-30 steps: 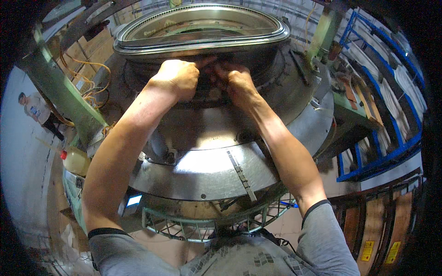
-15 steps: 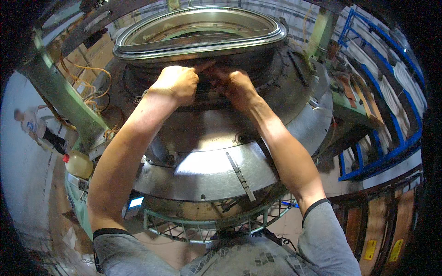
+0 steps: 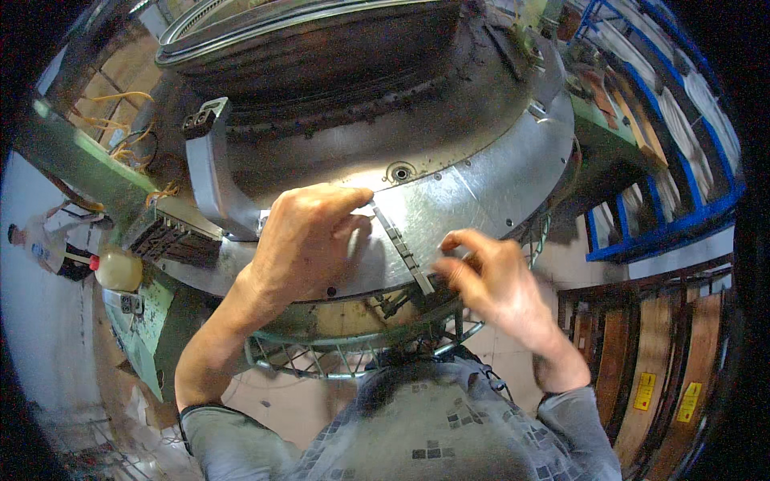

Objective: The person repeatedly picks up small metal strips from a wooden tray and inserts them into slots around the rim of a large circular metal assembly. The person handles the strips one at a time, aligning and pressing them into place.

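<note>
A narrow metal strip (image 3: 403, 248) with several dark and light segments lies across the shiny flat ring (image 3: 477, 188) of a large round machine. My left hand (image 3: 301, 236) is over the ring to the left of the strip. Its index finger stretches to the strip's far end, seeming to touch it, with the thumb apart below and the other fingers partly hidden. My right hand (image 3: 501, 280) hovers to the right of the strip's near end, slightly blurred. Its fingers are curved and apart, and nothing shows between them.
Behind the ring rises a dark cylinder (image 3: 321, 72) with a bright rim. A grey metal bracket (image 3: 215, 172) stands at left. A jug with a red cap (image 3: 120, 271) sits further left, near a person (image 3: 44, 240). Blue racks (image 3: 666, 232) stand at right.
Both hands have come back from the dark cylinder to the near ring, one on each side of the strip. My view has tilted downward; the strip stays in place on the ring.
</note>
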{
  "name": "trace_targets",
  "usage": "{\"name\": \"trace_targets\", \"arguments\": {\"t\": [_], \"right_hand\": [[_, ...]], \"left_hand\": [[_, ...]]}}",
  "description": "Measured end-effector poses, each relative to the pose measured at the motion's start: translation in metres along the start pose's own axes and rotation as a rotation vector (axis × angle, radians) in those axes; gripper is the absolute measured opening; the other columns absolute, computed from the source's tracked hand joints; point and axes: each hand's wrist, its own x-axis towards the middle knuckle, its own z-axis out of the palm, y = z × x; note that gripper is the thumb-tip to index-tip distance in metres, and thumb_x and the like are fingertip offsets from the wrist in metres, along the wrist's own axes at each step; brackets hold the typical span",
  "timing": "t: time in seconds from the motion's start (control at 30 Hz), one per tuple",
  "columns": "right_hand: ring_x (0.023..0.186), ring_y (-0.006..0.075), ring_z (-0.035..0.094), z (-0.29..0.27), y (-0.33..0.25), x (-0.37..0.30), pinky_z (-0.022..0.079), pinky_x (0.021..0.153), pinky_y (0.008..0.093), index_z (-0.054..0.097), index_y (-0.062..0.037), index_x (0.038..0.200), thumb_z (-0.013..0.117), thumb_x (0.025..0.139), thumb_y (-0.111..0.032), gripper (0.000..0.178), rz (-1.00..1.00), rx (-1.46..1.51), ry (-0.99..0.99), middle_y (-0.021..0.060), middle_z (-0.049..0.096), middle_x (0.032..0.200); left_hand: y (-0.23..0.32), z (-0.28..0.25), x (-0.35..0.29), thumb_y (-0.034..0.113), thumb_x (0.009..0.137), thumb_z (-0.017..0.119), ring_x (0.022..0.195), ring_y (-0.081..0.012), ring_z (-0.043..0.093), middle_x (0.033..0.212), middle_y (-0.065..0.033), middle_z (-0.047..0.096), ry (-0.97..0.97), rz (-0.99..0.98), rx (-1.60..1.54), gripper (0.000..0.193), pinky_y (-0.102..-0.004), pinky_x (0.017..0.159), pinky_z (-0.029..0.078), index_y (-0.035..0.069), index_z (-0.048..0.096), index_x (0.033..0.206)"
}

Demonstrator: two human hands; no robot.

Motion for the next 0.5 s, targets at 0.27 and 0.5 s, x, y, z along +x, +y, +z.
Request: {"name": "trace_targets", "arguments": {"t": [0.27,0.5], "right_hand": [[0.061,0.0180,0.070,0.045,-0.019,-0.019,0.054,0.056,0.0310,0.057,0.0015,0.121,0.071,0.089,-0.007,0.037,0.188,0.472,0.040,0.0158,0.071,0.074],[0.065,0.0134,0.070,0.026,-0.011,0.025,0.056,0.057,0.0261,0.060,0.0022,0.125,0.067,0.091,0.000,0.035,-0.098,0.481,0.153,0.0116,0.073,0.081]], "left_hand": [[0.004,0.017,-0.005,0.007,0.085,0.077,0.075,-0.0164,0.071,0.084,-0.0143,0.074,0.136,-0.313,-0.273,0.019,-0.0295,0.067,0.056,-0.002,0.071,0.100],[0.006,0.019,0.024,0.007,0.088,0.077,0.091,-0.0258,0.074,0.105,-0.0157,0.071,0.253,-0.549,-1.503,0.036,-0.0371,0.082,0.063,-0.003,0.060,0.119]]}}
